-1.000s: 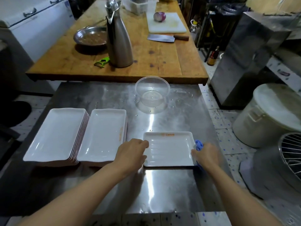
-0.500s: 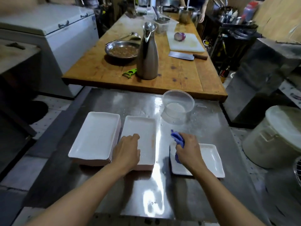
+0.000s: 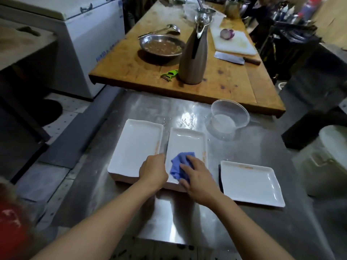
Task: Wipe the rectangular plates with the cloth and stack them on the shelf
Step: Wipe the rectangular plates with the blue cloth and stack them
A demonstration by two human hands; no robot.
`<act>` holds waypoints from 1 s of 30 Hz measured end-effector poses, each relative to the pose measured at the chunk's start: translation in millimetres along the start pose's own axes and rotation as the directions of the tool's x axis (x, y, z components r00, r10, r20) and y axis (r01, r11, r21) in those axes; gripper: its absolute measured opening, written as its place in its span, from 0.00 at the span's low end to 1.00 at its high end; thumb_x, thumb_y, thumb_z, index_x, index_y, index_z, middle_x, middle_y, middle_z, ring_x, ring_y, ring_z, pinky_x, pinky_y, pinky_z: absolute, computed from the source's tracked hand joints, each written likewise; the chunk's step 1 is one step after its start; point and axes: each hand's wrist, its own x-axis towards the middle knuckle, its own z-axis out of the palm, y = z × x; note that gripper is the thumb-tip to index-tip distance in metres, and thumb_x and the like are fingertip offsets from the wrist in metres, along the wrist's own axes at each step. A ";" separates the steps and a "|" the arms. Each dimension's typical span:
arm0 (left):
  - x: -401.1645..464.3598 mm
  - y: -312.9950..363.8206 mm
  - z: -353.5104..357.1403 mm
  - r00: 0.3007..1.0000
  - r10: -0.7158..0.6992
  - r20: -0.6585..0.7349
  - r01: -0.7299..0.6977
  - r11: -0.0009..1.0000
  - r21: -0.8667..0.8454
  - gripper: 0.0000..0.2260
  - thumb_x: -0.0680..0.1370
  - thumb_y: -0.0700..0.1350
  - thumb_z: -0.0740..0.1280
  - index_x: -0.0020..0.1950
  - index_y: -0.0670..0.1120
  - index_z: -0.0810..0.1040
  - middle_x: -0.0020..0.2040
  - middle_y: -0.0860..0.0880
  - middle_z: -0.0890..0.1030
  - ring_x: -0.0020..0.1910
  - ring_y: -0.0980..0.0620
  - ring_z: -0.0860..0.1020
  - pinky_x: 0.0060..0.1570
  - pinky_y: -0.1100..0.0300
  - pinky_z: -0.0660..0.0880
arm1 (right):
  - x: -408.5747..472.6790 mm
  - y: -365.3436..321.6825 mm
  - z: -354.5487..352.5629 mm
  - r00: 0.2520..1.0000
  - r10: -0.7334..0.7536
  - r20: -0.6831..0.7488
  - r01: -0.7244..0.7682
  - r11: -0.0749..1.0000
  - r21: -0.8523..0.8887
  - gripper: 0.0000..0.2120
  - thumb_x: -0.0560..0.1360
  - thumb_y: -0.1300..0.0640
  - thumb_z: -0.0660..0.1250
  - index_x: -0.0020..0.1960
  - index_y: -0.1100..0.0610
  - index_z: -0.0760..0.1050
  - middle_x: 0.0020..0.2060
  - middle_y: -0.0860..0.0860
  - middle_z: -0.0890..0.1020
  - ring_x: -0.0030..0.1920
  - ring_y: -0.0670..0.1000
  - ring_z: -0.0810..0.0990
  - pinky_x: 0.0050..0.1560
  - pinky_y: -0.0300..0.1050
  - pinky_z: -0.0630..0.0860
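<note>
On the steel tabletop (image 3: 187, 212) stand two stacks of white rectangular plates side by side. The right hand (image 3: 197, 177) presses a blue cloth (image 3: 181, 166) onto the near end of the middle stack (image 3: 185, 143), fingers spread flat over the cloth rather than curled round it. The left hand (image 3: 153, 170) grips the near left edge of that stack's top plate, fingers curled over the rim, between it and the left stack (image 3: 135, 147). Both top plates carry an orange smear along their right edges. A single plate (image 3: 249, 182) lies apart to the right, with an orange streak near its far edge. Beyond the stacks stands a clear bowl (image 3: 228, 117) with a little water around it. The wooden table (image 3: 225, 83) behind holds a steel jug (image 3: 193, 59), a green peeler (image 3: 169, 74), a metal dish (image 3: 162, 46), a cleaver (image 3: 231, 58) and a cutting board (image 3: 234, 44) with an onion (image 3: 227, 33).
</note>
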 end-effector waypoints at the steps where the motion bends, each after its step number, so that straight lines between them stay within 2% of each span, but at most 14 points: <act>1: 0.2 -1.8 -0.4 1.000 -0.001 -0.009 0.001 1.000 -0.028 0.12 0.75 0.35 0.62 0.57 0.44 0.74 0.52 0.44 0.79 0.50 0.43 0.77 0.51 0.51 0.76 | -1.5 2.0 1.7 1.000 -0.027 0.009 0.027 1.000 -0.008 0.17 0.77 0.55 0.60 0.65 0.57 0.71 0.73 0.52 0.59 0.71 0.54 0.60 0.67 0.43 0.61; 5: -0.8 -7.1 -1.3 0.999 -0.024 -0.048 0.015 0.985 -0.173 0.14 0.74 0.36 0.64 0.58 0.46 0.74 0.50 0.45 0.81 0.50 0.44 0.78 0.52 0.51 0.76 | -2.7 4.4 5.8 0.991 -0.117 0.067 0.113 0.992 0.054 0.19 0.75 0.64 0.61 0.65 0.55 0.74 0.72 0.49 0.61 0.71 0.51 0.61 0.65 0.47 0.66; 7: -1.4 -7.0 -0.9 0.997 -0.044 -0.059 0.031 0.976 -0.215 0.15 0.74 0.37 0.65 0.61 0.46 0.73 0.51 0.46 0.82 0.51 0.45 0.79 0.53 0.53 0.76 | 0.9 -2.9 10.1 0.981 -0.187 0.052 0.182 0.980 0.086 0.18 0.76 0.64 0.62 0.64 0.54 0.76 0.71 0.50 0.65 0.69 0.52 0.63 0.66 0.45 0.65; 10: 0.1 -5.6 1.4 0.996 -0.067 -0.066 0.052 0.976 -0.211 0.16 0.74 0.38 0.66 0.62 0.47 0.72 0.52 0.47 0.82 0.51 0.46 0.78 0.52 0.55 0.76 | 11.1 -4.4 12.2 0.977 -0.212 0.001 0.211 0.974 0.081 0.15 0.77 0.61 0.63 0.62 0.54 0.77 0.68 0.51 0.69 0.66 0.52 0.67 0.65 0.43 0.66; 15: 5.0 -3.2 6.4 0.990 -0.097 -0.102 0.083 0.988 -0.133 0.15 0.75 0.40 0.66 0.61 0.48 0.73 0.53 0.47 0.81 0.52 0.46 0.78 0.49 0.57 0.75 | 32.5 6.1 5.7 0.986 -0.159 -0.059 0.158 0.987 -0.022 0.17 0.76 0.58 0.61 0.65 0.55 0.74 0.69 0.54 0.68 0.65 0.56 0.69 0.63 0.49 0.68; 19: 15.7 3.3 5.7 0.990 -0.096 -0.104 0.086 0.991 -0.104 0.14 0.75 0.40 0.66 0.60 0.47 0.74 0.51 0.46 0.81 0.50 0.45 0.78 0.48 0.56 0.75 | 20.9 5.2 10.5 0.966 -0.255 -0.040 0.256 0.967 0.010 0.12 0.72 0.62 0.65 0.54 0.56 0.80 0.61 0.55 0.75 0.56 0.59 0.74 0.53 0.52 0.73; 22: 24.3 8.9 4.7 0.991 -0.095 -0.092 0.092 0.995 -0.034 0.12 0.75 0.42 0.67 0.57 0.46 0.75 0.51 0.46 0.81 0.48 0.45 0.78 0.44 0.57 0.74 | 25.5 12.1 11.8 0.960 -0.275 -0.058 0.273 0.961 -0.053 0.12 0.70 0.61 0.68 0.54 0.57 0.80 0.59 0.56 0.77 0.51 0.59 0.76 0.48 0.54 0.77; 26: 33.5 13.3 2.4 0.992 -0.119 -0.050 0.125 0.984 0.131 0.12 0.73 0.45 0.69 0.56 0.49 0.75 0.52 0.48 0.79 0.49 0.46 0.78 0.39 0.59 0.67 | 72.9 23.7 7.1 0.982 -0.182 -0.053 0.172 0.973 -0.156 0.18 0.78 0.57 0.58 0.67 0.55 0.70 0.70 0.54 0.66 0.63 0.58 0.69 0.58 0.50 0.68; 30: 42.1 20.2 4.4 0.995 -0.083 -0.056 0.094 0.966 0.239 0.12 0.76 0.49 0.67 0.58 0.48 0.74 0.53 0.47 0.79 0.51 0.46 0.78 0.40 0.59 0.67 | 108.9 31.7 4.1 0.985 -0.143 -0.096 0.119 0.969 -0.216 0.18 0.78 0.57 0.57 0.68 0.55 0.68 0.69 0.53 0.66 0.64 0.56 0.66 0.57 0.49 0.66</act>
